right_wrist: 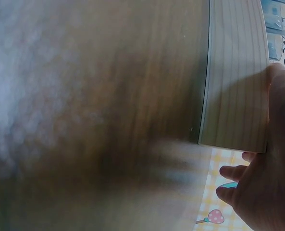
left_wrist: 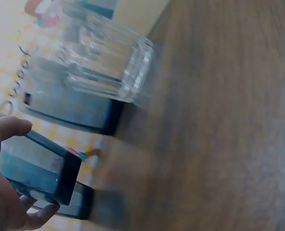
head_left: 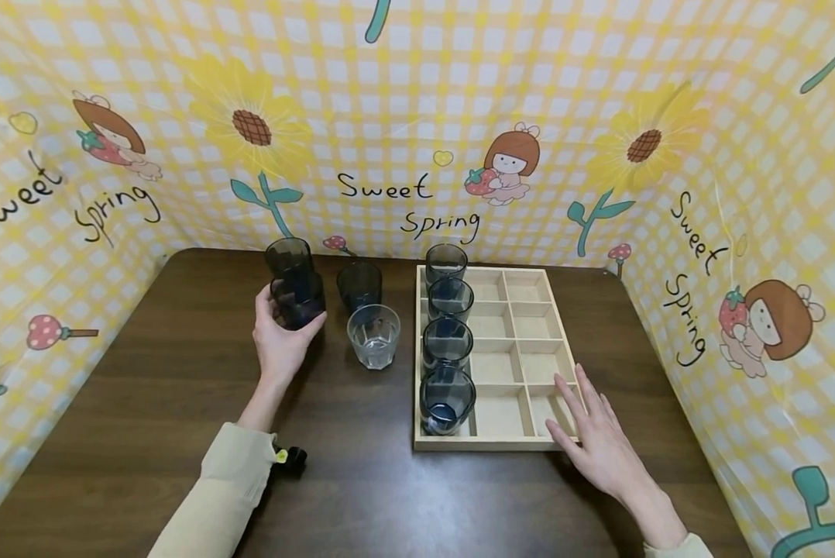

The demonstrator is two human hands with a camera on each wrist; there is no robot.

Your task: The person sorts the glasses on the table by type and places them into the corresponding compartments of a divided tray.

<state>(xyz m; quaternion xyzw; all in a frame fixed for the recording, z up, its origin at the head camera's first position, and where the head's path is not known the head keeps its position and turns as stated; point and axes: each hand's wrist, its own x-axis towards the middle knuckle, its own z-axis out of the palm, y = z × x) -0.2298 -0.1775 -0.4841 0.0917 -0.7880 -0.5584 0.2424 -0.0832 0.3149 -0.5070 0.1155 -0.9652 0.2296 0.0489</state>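
My left hand (head_left: 281, 341) grips a dark tinted glass (head_left: 299, 304) at the left of the table, thumb on one side and fingers round the other. The left wrist view shows that glass (left_wrist: 39, 166) between thumb and fingers. Right behind it stands another dark glass (head_left: 289, 254). To its right are a third dark glass (head_left: 359, 285) and a clear faceted glass (head_left: 373, 338). My right hand (head_left: 602, 434), fingers spread and holding nothing, lies over the front right corner of the wooden compartment tray (head_left: 487, 444); in the right wrist view it is beside the tray's wall (right_wrist: 236, 86).
Several tinted glasses (head_left: 448, 345) fill the tray's left column, one per compartment. The other compartments show bare wood. A checked yellow cloth (head_left: 417, 93) walls the brown table (head_left: 362, 480) at the back and sides. A black strap (head_left: 292, 460) is on my left wrist.
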